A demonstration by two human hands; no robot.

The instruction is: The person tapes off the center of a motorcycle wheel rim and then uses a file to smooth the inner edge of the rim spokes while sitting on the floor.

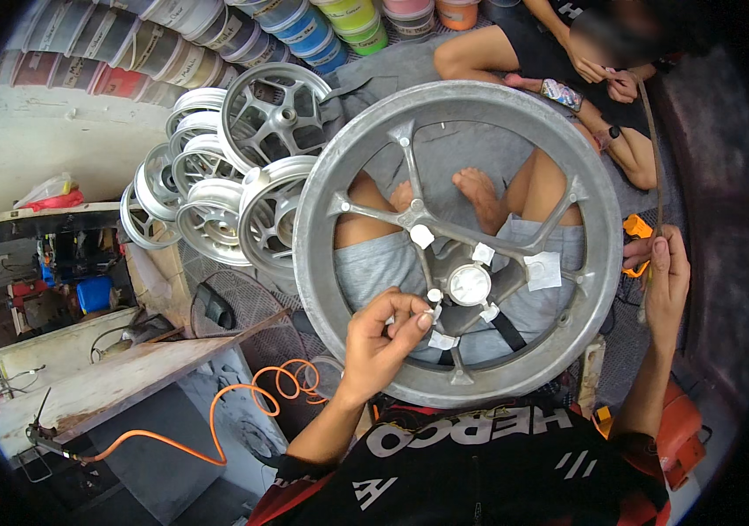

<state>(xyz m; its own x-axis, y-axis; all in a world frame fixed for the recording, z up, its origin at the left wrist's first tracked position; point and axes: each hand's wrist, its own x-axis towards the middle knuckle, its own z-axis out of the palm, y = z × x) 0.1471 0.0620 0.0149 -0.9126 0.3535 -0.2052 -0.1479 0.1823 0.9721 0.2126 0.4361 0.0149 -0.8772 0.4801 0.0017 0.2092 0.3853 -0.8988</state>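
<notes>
A bare grey metal motorcycle wheel (460, 394) lies over my lap, with pieces of white masking tape (544, 270) on its spokes and hub. A round white piece (470, 285) covers the hub centre. My left hand (387, 338) reaches over the lower left of the rim, thumb and forefinger pinched on a small white tape piece beside the hub. My right hand (667, 283) is raised just right of the rim, fingers bent. A long thin brown strip (655, 151) runs behind or through its fingers; whether they grip it cannot be told.
Several silver wheels (213, 227) are stacked at the upper left, below labelled tubs (308, 29). Another person (545, 59) sits at the upper right, hands near the strip's top end. An orange coiled air hose (216, 407) leads to a blow gun (45, 440) at the lower left.
</notes>
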